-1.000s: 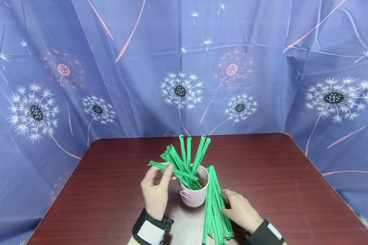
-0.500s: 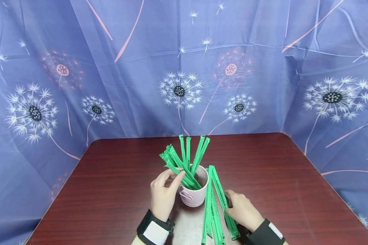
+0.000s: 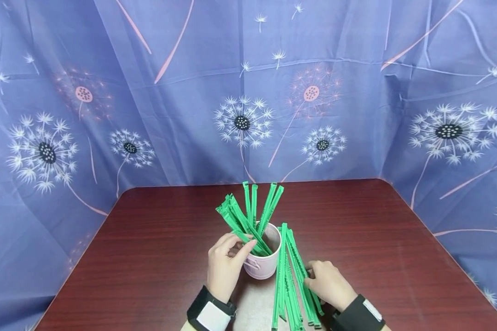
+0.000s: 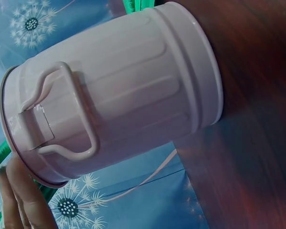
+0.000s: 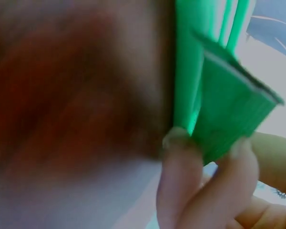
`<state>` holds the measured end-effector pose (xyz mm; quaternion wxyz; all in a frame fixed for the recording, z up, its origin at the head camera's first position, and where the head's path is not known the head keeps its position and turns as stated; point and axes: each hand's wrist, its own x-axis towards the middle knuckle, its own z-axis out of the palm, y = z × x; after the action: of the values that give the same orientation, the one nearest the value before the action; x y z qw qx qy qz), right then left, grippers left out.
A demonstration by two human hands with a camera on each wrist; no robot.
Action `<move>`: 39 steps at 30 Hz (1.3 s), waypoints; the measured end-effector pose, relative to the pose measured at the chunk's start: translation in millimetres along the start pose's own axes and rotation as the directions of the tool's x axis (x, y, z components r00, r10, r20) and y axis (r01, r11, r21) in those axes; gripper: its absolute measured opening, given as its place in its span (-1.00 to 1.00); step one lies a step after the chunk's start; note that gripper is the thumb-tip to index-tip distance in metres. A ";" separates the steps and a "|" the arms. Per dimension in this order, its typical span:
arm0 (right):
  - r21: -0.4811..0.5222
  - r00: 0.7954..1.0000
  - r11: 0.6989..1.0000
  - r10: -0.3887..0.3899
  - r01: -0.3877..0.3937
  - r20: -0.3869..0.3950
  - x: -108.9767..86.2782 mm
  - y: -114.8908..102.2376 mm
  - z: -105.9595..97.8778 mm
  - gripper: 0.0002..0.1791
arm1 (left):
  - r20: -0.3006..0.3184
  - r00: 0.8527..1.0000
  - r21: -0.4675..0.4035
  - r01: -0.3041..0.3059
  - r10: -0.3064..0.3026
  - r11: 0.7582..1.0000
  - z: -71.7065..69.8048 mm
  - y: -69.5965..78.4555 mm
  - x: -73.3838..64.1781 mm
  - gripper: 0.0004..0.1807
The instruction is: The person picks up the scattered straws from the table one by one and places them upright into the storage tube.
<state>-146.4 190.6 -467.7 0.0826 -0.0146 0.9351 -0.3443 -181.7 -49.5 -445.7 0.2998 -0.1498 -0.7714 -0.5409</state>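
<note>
A small pink metal bucket (image 3: 262, 265) with a side handle stands upright in the middle of the table, several slim green stick packets (image 3: 269, 209) leaning in it. At its left rim my left hand (image 3: 225, 266) pinches another stick packet (image 3: 241, 235), slanted in among the others. The left wrist view shows the bucket wall (image 4: 124, 81) large, with my left fingers (image 4: 26, 195) at the rim. Right of the bucket lies a fanned pile of green stick packets (image 3: 287, 285). My right hand (image 3: 331, 284) pinches one packet (image 5: 238, 105) at the pile's right side.
The dark red wooden table (image 3: 161, 230) extends behind and to both sides of the bucket. A blue curtain (image 3: 182, 115) printed with dandelions hangs along its back and sides. Both wrists wear black straps (image 3: 358, 315).
My left hand has moved right, bringing its packet from crosswise above the bucket to slanting down into it. At the pile, the packets by my right hand have shifted right and spread apart.
</note>
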 end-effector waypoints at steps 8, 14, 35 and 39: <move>0.054 0.997 0.998 0.041 -0.038 -0.058 0.2 -3.5 -3.7 -0.61 | -0.004 0.985 0.077 0.173 -0.173 0.982 -3.0 4.2 0.4 -0.67; 0.085 0.982 0.996 0.055 -0.040 -0.181 0.6 -9.9 -5.4 -0.55 | 0.069 0.922 0.053 0.377 -0.380 0.925 -5.5 7.3 1.5 -0.52; -0.155 0.560 0.724 -0.634 0.672 -0.533 -5.6 -29.7 12.9 -0.71 | 0.312 0.899 -0.301 0.399 -0.305 0.866 -7.2 26.0 2.2 -0.51; -0.204 0.526 0.691 -0.679 0.693 -0.512 -5.7 -29.0 15.1 -0.66 | 0.265 0.927 -0.395 0.354 -0.264 0.848 -5.8 29.1 2.5 -0.61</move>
<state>-139.2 159.3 -459.5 -0.3317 -0.2800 0.8305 -0.3490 -165.7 -44.3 -421.1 0.0881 -0.1399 -0.6709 -0.7229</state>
